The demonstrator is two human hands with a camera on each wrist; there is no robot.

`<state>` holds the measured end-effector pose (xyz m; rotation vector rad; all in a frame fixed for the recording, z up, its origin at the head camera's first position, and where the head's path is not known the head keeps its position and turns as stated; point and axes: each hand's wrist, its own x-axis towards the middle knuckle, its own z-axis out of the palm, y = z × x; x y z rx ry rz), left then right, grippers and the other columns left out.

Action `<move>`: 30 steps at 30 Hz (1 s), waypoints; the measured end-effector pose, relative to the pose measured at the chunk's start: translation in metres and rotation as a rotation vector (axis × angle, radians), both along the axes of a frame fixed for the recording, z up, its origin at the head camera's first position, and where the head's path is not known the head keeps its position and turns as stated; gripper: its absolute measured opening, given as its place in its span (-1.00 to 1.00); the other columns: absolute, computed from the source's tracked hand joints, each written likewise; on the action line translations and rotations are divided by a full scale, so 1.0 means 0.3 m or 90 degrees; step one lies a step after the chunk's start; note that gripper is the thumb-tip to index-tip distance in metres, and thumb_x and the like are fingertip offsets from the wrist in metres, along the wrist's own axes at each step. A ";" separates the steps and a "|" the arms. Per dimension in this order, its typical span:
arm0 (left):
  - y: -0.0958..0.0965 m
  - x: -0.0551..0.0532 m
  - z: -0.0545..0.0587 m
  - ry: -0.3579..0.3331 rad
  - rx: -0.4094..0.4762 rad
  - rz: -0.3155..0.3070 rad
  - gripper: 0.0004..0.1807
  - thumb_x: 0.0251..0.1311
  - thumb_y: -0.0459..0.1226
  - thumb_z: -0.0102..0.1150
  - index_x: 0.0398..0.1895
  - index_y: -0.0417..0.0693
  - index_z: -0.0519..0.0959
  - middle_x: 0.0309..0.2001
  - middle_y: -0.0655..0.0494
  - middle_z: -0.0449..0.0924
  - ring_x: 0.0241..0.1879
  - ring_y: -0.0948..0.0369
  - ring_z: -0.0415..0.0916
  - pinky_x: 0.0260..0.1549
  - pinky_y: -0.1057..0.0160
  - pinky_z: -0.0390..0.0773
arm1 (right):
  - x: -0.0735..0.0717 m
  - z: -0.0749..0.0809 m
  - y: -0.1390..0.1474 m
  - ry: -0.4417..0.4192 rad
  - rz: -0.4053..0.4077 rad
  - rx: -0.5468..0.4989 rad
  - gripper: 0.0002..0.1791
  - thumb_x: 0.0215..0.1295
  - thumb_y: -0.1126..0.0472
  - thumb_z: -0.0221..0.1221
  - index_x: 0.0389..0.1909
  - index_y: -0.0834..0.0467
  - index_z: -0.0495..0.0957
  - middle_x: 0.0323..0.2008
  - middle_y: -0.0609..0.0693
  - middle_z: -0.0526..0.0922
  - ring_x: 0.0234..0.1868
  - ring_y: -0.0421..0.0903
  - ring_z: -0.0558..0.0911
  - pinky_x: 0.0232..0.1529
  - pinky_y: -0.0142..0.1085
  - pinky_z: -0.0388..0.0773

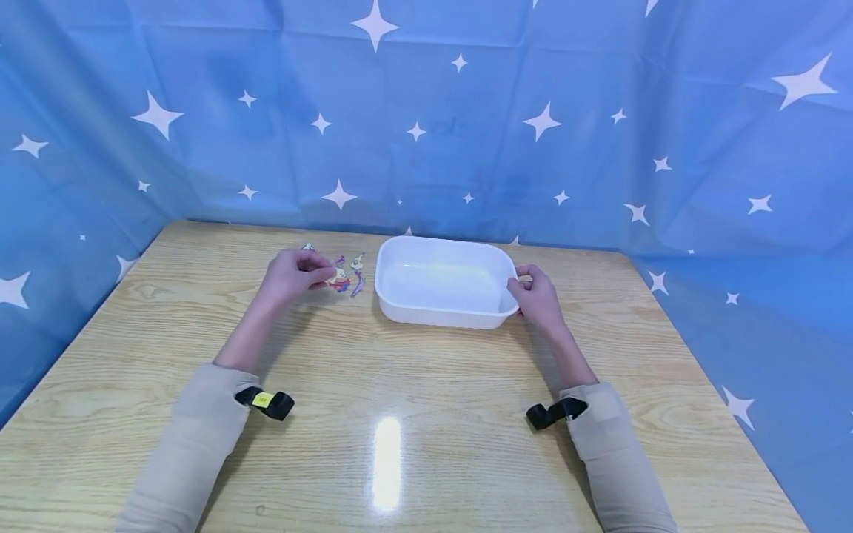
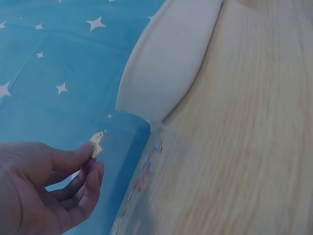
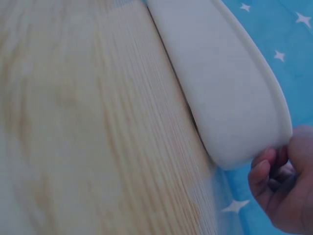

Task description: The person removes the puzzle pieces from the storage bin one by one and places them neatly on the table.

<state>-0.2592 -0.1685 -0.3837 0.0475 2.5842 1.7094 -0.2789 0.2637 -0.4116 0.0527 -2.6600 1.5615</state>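
My left hand [image 1: 290,275] pinches a small cream piece [image 2: 97,145] with coloured markings between thumb and fingers, raised above the table in the left wrist view. Its exact kind is unclear. Beneath and beside that hand lie several small colourful flat pieces [image 1: 358,283], partly hidden by the fingers. Just right of them stands a white oblong plastic tub [image 1: 440,317], and no contents show inside it. At the tub's right end, my right hand [image 1: 540,297] grips the rim, thumb on top and fingers curled below the edge.
The wooden table [image 1: 320,437] carries a bright light reflection near its front. A blue curtain [image 1: 426,170] with white stars hangs behind the table and along its sides. Both sleeves bear black wrist straps [image 1: 266,401].
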 end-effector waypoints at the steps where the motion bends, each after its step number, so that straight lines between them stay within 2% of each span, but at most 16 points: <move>1: -0.009 0.003 -0.001 -0.005 -0.018 0.003 -0.73 0.33 -0.31 0.29 -0.05 -0.37 0.64 -0.20 -0.09 0.65 -0.22 0.09 0.63 -0.10 0.13 0.67 | 0.000 0.000 0.000 0.000 0.001 0.000 -0.61 0.44 0.19 0.04 0.16 0.34 0.40 -0.64 -0.01 0.49 -0.73 -0.11 0.45 -0.69 -0.32 0.44; 6: -0.049 0.011 -0.009 -0.034 -0.083 0.005 -0.75 0.34 -0.35 0.25 -0.02 -0.35 0.65 -0.12 -0.16 0.65 -0.23 0.16 0.57 -0.13 0.16 0.64 | 0.003 0.001 -0.001 -0.006 0.002 0.001 -0.60 0.45 0.19 0.03 0.17 0.34 0.39 -0.64 0.00 0.47 -0.73 -0.10 0.45 -0.69 -0.32 0.43; 11: -0.069 0.010 -0.022 -0.068 -0.079 -0.004 -0.73 0.33 -0.38 0.24 0.00 -0.40 0.62 -0.10 -0.21 0.62 -0.20 0.06 0.62 -0.17 0.20 0.66 | 0.009 0.012 -0.006 -0.016 0.011 -0.001 -0.58 0.46 0.20 0.03 0.21 0.37 0.37 -0.65 -0.01 0.46 -0.72 -0.11 0.44 -0.68 -0.30 0.43; 12: -0.071 0.009 -0.025 -0.071 -0.075 -0.005 -0.73 0.33 -0.38 0.24 0.00 -0.42 0.61 -0.10 -0.22 0.62 -0.22 0.07 0.64 -0.19 0.23 0.66 | 0.019 0.028 -0.014 -0.019 0.013 0.000 -0.58 0.46 0.21 0.02 0.21 0.39 0.36 -0.65 0.00 0.46 -0.73 -0.12 0.44 -0.67 -0.30 0.43; 15: -0.076 0.004 -0.037 -0.083 -0.067 -0.001 -0.73 0.32 -0.41 0.24 -0.01 -0.45 0.60 -0.11 -0.23 0.60 -0.29 0.13 0.66 -0.23 0.29 0.67 | 0.015 0.027 -0.014 -0.024 0.016 -0.004 -0.57 0.47 0.23 0.01 0.23 0.40 0.35 -0.65 -0.01 0.46 -0.73 -0.13 0.44 -0.67 -0.29 0.44; 17: -0.079 0.000 -0.044 -0.085 -0.075 0.003 -0.74 0.31 -0.41 0.23 -0.02 -0.45 0.60 -0.14 -0.21 0.60 -0.33 0.18 0.65 -0.26 0.31 0.67 | 0.012 0.024 -0.013 -0.025 0.012 -0.001 -0.57 0.47 0.23 0.01 0.23 0.40 0.36 -0.64 0.01 0.46 -0.73 -0.12 0.44 -0.67 -0.28 0.44; 19: -0.081 -0.003 -0.048 -0.081 -0.091 0.009 -0.75 0.30 -0.41 0.24 -0.04 -0.44 0.60 -0.18 -0.18 0.62 -0.35 0.19 0.64 -0.29 0.33 0.66 | -0.001 0.000 -0.001 -0.015 0.010 0.000 -0.58 0.46 0.20 0.02 0.22 0.36 0.37 -0.64 0.00 0.46 -0.73 -0.12 0.44 -0.68 -0.31 0.43; 23: -0.085 -0.007 -0.053 -0.070 -0.122 0.015 -0.76 0.29 -0.40 0.25 -0.07 -0.43 0.62 -0.25 -0.13 0.66 -0.37 0.20 0.62 -0.34 0.35 0.62 | 0.001 -0.002 -0.002 -0.004 0.004 0.002 -0.59 0.44 0.19 0.03 0.19 0.32 0.39 -0.64 0.00 0.47 -0.72 -0.10 0.44 -0.68 -0.32 0.43; 30: -0.094 -0.010 -0.058 -0.067 -0.139 -0.002 -0.76 0.31 -0.37 0.23 -0.09 -0.43 0.63 -0.29 -0.13 0.68 -0.37 0.17 0.62 -0.36 0.29 0.59 | 0.000 -0.002 -0.002 -0.005 0.003 -0.001 -0.60 0.44 0.19 0.03 0.19 0.30 0.39 -0.64 0.00 0.45 -0.72 -0.09 0.43 -0.69 -0.33 0.41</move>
